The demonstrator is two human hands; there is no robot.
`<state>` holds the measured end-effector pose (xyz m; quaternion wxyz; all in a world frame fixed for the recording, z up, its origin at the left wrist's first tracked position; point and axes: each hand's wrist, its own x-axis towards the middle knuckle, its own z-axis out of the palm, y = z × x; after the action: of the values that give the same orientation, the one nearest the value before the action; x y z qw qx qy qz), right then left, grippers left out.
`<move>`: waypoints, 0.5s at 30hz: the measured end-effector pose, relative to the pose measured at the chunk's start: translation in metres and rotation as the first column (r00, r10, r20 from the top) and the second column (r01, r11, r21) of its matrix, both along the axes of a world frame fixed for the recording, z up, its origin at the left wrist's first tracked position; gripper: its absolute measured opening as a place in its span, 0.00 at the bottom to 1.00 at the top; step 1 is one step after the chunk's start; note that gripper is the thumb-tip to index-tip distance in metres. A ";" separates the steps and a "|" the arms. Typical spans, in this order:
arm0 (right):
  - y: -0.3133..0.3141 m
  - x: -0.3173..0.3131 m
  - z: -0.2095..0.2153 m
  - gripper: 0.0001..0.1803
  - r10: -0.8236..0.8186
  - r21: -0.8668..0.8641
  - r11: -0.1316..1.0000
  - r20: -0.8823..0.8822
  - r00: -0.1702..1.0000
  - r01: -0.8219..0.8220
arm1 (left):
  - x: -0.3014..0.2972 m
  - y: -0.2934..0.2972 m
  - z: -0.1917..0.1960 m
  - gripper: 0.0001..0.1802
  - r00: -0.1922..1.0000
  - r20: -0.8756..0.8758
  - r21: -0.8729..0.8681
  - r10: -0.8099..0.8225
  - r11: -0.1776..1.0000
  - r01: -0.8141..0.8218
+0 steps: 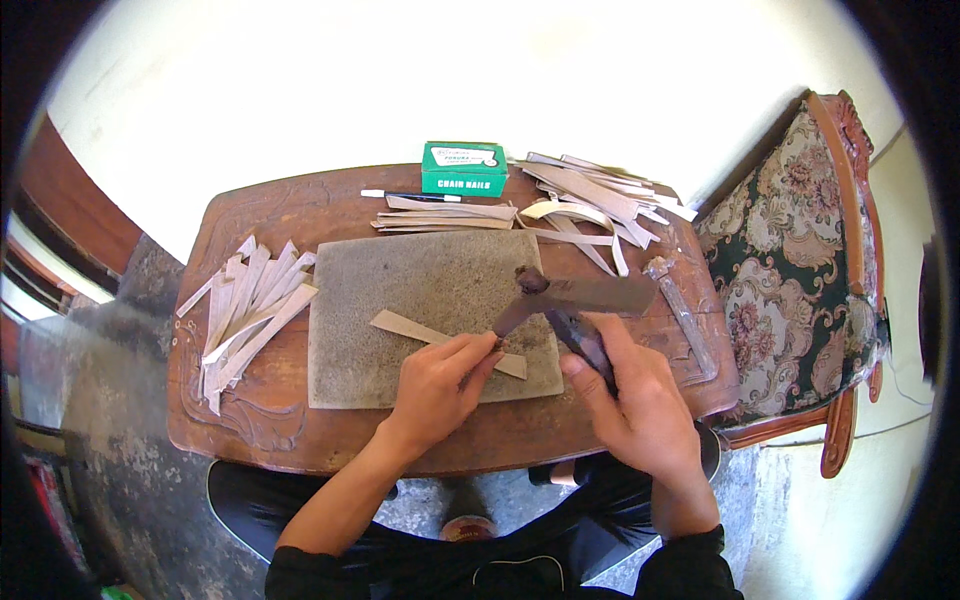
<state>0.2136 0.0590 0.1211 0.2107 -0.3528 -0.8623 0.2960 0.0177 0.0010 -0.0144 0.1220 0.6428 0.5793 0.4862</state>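
My right hand (645, 400) is wrapped round the dark handle of a hammer (590, 293). Its head has a broad, flat, blade-like end on the right and a narrow arm reaching down to the left. The fingers of my left hand (440, 380) are pinched together at the tip of that narrow arm; what they hold is too small and covered to name. Beneath my left hand a tan flat strip (405, 326) lies slantwise, partly hidden, on a speckled grey slab (350, 290). The slab rests on a carved wooden table (290, 215).
A fanned pile of strips (255, 300) lies left of the slab. Behind it are stacked strips (445, 215), a pen (410, 196), a green box (463, 170) and more loose strips (590, 190). A worn rod-like tool (683, 315) lies at right, near a flowered chair (775, 250).
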 end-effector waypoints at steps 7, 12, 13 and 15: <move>0.031 -0.025 -0.065 0.18 -0.310 -0.610 0.792 -0.445 0.840 -0.031 | 0.000 0.001 -0.002 0.09 0.997 0.075 -0.011 0.022 1.000 -0.022; 0.034 -0.038 -0.116 0.21 -0.475 -0.751 0.649 -0.528 0.704 -0.125 | 0.000 0.001 -0.001 0.09 0.989 0.142 -0.054 0.039 0.998 -0.031; 0.033 -0.039 -0.119 0.22 -0.504 -0.773 0.622 -0.519 0.690 -0.127 | -0.001 0.001 0.000 0.09 0.986 0.160 -0.065 0.042 0.997 -0.032; 0.033 -0.038 -0.124 0.22 -0.486 -0.763 0.635 -0.514 0.707 -0.119 | -0.002 0.002 0.002 0.09 0.979 0.200 -0.098 0.051 0.995 -0.032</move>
<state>0.1755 0.0918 -0.0031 0.3773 -0.3659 -0.4744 0.7062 0.0155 0.0026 -0.0124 0.2001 0.5714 0.5994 0.5236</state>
